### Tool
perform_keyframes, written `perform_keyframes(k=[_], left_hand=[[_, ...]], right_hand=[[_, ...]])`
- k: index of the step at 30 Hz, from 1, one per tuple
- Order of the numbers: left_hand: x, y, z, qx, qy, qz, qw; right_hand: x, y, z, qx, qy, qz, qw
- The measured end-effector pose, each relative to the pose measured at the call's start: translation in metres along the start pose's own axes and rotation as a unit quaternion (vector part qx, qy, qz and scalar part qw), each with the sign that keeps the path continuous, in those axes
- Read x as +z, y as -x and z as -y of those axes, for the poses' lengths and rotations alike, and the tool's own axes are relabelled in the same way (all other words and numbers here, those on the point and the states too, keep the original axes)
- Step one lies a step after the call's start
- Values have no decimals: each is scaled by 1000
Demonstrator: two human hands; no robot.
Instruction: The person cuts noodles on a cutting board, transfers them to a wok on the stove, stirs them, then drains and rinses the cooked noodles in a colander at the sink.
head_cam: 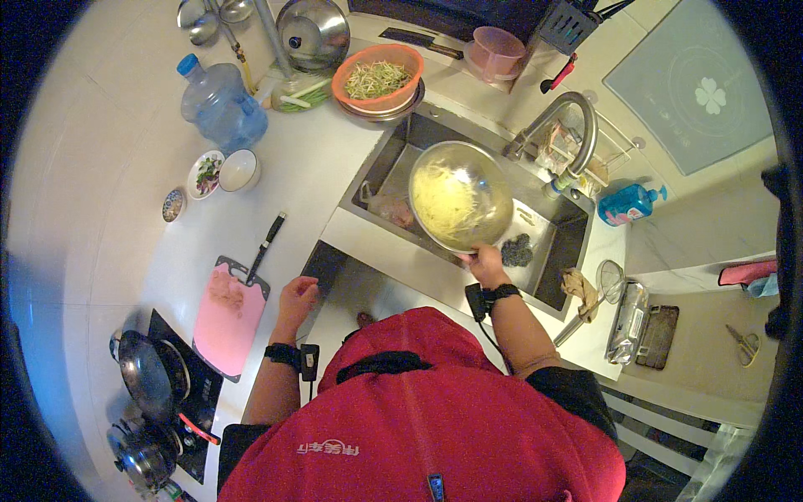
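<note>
My right hand (pixel 487 263) grips the near rim of a stainless steel mixing bowl (pixel 495 207), which it holds tilted over the sink (pixel 539 282). Pale yellow shreds, perhaps shredded potato (pixel 444 199), lie heaped on the bowl's left side. Off the counter's front edge, my left hand (pixel 297 300) hangs loosely curled and holds nothing. Nearest to it is a pink cutting board (pixel 229 332) with a brownish wet patch. A black-handled knife (pixel 268 241) lies across the board's top end; its blade is hard to make out.
A steel scouring pad (pixel 517 250) sits in the sink under the curved faucet (pixel 586 119). Behind stands an orange basket of sprouts (pixel 378 80). Small bowls, among them a white bowl (pixel 239 170), and a water jug (pixel 223 103) stand left. A wok (pixel 147 373) rests on the stove (pixel 204 401).
</note>
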State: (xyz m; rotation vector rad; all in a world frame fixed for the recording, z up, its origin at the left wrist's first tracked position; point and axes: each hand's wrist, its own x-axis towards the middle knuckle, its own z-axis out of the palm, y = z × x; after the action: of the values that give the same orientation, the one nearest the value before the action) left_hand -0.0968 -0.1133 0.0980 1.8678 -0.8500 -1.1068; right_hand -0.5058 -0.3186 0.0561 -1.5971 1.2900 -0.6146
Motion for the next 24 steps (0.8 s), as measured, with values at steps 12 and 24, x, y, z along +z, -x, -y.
perform_keyframes(k=[12,24], left_hand=[[-1,8,10,-8,-41,-31,999],[1,21,19,-25,-39,-39,998]], right_hand=[[0,12,-19,200,-359,-175,895],[-8,18,-20,140,-282,-108,943]])
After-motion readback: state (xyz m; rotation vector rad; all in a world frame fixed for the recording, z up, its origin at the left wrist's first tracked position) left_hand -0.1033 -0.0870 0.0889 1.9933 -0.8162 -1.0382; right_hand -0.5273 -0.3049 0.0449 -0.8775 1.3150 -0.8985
